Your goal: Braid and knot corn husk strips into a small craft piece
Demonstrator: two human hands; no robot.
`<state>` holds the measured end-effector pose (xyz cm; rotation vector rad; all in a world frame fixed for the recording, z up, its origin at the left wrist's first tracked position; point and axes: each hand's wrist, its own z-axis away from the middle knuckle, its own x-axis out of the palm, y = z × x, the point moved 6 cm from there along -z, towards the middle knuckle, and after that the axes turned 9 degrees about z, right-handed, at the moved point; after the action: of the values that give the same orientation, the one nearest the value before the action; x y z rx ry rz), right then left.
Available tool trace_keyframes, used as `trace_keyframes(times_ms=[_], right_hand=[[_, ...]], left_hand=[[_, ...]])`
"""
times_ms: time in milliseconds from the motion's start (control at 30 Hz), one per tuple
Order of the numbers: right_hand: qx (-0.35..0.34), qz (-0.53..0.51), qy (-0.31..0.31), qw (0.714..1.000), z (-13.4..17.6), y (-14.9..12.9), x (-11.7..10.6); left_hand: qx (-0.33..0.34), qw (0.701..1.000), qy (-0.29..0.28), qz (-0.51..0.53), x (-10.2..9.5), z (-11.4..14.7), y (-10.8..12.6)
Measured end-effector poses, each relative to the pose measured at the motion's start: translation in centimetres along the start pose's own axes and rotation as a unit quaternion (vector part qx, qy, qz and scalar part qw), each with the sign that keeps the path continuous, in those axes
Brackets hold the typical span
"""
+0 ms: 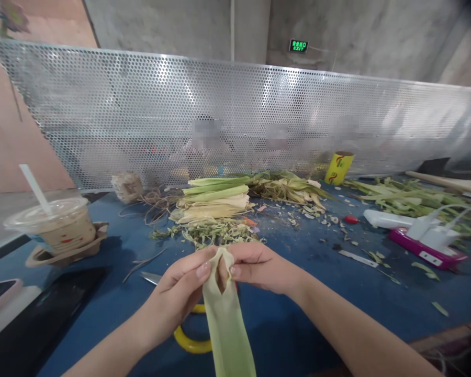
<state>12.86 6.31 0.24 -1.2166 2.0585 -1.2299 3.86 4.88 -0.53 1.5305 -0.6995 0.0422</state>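
A long pale green corn husk [230, 330] hangs down toward me, its upper end pinched between both hands. My left hand [184, 280] grips the left edge near the top with thumb and fingers. My right hand [261, 267] pinches the right edge at the same height. Between them the husk parts in a narrow slit, and a tan surface shows through it. Under the hands lie scissors with yellow handles [192, 343], partly hidden by the husk and my left hand. Just beyond is a stack of husks [214, 199] with dried greenery [215, 230] before it.
A drink cup [66, 225] with a straw stands at left in a cardboard holder, near a dark tablet-like slab [51, 319]. At right are a purple power strip [427, 248], a blade [357, 258] and husk scraps. A yellow roll [338, 167] stands by the perforated metal screen [141, 115].
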Motion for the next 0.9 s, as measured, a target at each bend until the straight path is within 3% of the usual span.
trace_keyframes(times_ms=[167,300,400,500,700,900], right_hand=[[0.0,0.021,0.014,1.0,-0.1,-0.1,-0.5],[0.032,0.124,0.075,0.989,-0.4,-0.5,-1.8],[0.046,0.216,0.158,0.962,-0.4,-1.0,-3.0],[0.064,0.269,0.199,0.94,-0.3,-1.0,-3.4],[0.144,0.286,0.172,0.932,-0.1,0.0,-3.5],[0.141,0.292,0.183,0.928,-0.2,0.4,-3.7]], left_hand=[[0.038,0.998,-0.045,-0.009,0.1,-0.1,0.6],[0.071,0.989,-0.022,-0.125,-1.0,-0.4,1.3],[0.081,0.978,-0.008,-0.19,-0.9,-0.9,1.9],[0.067,0.974,0.04,-0.211,-1.0,-1.4,2.1],[0.073,0.962,0.151,-0.214,-2.4,-1.7,2.5],[0.035,0.953,0.141,-0.265,-2.8,-1.6,1.4]])
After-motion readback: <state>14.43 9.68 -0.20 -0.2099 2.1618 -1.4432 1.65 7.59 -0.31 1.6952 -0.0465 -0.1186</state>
